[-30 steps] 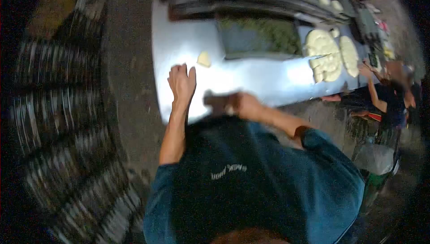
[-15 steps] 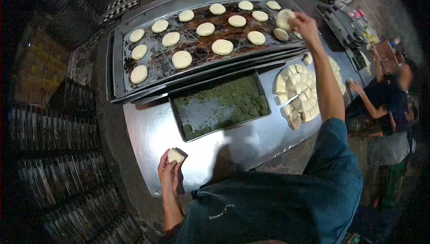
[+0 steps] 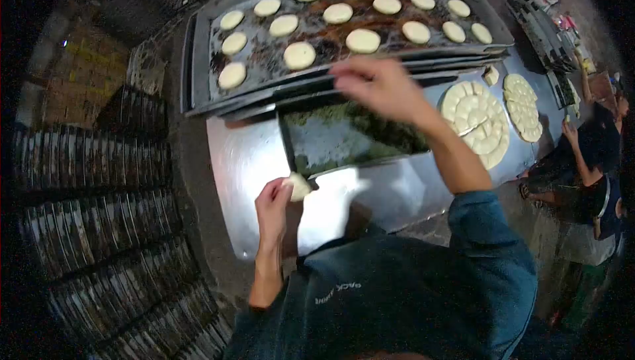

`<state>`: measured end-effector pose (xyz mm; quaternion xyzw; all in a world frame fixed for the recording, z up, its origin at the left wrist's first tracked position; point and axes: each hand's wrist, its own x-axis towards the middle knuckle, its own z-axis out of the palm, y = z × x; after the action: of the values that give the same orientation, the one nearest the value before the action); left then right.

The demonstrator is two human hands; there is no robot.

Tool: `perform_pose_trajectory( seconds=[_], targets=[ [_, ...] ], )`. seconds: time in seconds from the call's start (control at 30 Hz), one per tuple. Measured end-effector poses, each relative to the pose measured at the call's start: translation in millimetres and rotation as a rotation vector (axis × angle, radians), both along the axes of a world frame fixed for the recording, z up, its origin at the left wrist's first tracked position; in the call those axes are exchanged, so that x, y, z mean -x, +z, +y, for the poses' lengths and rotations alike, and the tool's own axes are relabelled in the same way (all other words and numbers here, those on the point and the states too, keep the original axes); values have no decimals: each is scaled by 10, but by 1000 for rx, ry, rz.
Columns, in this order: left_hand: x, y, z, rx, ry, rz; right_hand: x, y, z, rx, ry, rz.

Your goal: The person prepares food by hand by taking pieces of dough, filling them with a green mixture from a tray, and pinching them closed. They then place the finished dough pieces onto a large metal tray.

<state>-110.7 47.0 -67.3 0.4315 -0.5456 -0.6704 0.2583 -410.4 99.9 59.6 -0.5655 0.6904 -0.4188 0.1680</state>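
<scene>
The left hand [image 3: 272,202] pinched a dough piece [image 3: 299,187] at the table [image 3: 245,161] edge, while the empty right hand [image 3: 378,84], fingers loosely curled, hung above the filling tray [image 3: 331,142], well placed for scooping.

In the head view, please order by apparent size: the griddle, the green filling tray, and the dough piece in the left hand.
1. Griddle
2. Green filling tray
3. Dough piece, held in the left hand. It is nearest the camera, yet clearly smallest.

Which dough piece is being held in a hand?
The small dough piece in the left hand, over the steel counter. All the round ones lie flat on the griddle, untouched.
</scene>
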Motion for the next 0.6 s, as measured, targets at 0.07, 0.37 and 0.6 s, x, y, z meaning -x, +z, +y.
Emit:
perform_pose_trajectory(
  seconds=[0.07, 0.37, 0.6],
  targets=[
    [31, 111, -100, -31, -14, 100, -664, -124, 61, -242, 202, -163],
    [-186, 442, -53, 683, 208, 190, -2520, -654, -121, 227, -373, -403],
    [-665, 317, -104, -41, 176, 427, -2432, -631, 78, 137, -313, 11]
  ],
)
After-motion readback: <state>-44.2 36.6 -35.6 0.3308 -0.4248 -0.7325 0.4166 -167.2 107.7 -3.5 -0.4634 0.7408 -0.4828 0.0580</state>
